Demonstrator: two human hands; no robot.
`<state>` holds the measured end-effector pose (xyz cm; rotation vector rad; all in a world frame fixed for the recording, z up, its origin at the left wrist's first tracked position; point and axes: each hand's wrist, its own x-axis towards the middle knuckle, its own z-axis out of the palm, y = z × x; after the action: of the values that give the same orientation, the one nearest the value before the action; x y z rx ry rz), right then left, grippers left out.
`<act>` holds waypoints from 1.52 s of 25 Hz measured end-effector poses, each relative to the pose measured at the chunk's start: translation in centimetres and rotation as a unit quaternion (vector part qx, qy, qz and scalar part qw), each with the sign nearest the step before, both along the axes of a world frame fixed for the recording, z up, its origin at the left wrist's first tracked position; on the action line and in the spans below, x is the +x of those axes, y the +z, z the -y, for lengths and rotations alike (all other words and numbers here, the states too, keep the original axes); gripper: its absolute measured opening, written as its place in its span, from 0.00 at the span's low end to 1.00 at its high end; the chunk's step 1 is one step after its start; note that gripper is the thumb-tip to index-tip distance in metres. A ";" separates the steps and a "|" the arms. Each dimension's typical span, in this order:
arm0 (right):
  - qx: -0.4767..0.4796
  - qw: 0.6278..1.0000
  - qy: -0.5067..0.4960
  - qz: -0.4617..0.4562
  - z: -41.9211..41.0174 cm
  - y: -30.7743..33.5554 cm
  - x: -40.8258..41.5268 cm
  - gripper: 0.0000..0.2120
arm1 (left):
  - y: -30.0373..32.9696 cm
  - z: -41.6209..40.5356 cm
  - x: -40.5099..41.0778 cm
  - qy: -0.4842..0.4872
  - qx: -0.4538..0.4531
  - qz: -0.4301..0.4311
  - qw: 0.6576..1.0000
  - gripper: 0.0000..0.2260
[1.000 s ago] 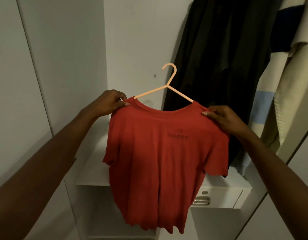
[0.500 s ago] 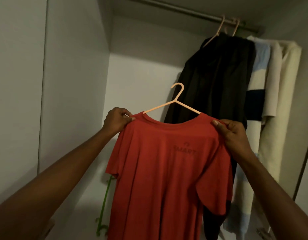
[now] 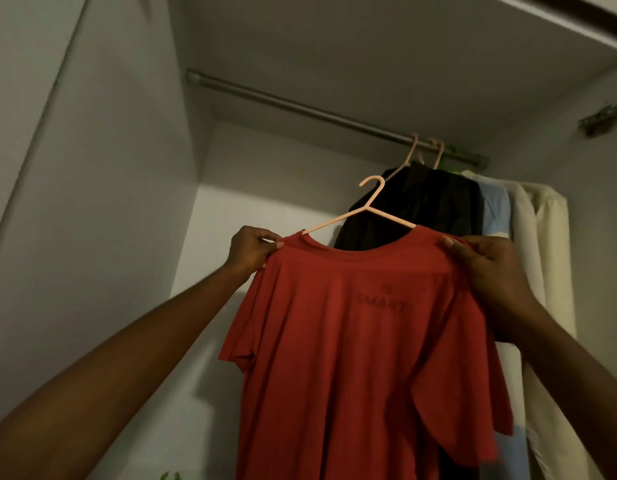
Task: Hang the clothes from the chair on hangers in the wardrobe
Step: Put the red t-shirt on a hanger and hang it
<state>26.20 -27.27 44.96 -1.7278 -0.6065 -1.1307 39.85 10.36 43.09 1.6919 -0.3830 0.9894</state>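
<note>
Head view: hands point(image 3: 253, 249) hold red shirt point(image 3: 348, 358) inside wardrobe point(image 3: 92, 202).

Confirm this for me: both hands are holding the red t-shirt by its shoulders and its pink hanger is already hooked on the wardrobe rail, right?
Not quite. The head view shows the pink hanger free in the air, its hook below the wardrobe rail, not on it. The rest holds: the left hand and right hand each grip a shoulder of the red t-shirt.

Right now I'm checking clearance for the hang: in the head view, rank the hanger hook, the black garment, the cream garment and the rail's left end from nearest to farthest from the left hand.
From the left hand:
1. Hanger hook, up and right.
2. Black garment, behind the red shirt; rail's left end, high above: too close to call.
3. Cream garment, far right.
</note>
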 end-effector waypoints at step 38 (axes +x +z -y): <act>-0.016 0.959 -0.253 0.123 -0.3 18.6 6.4 0.18 | 16.4 6.5 17.0 -0.159 -0.015 -0.100 0.982 0.11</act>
<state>32.60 -26.98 63.55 -1.8384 -0.3334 -1.7201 56.89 3.84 59.44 1.6234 -0.4846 0.5823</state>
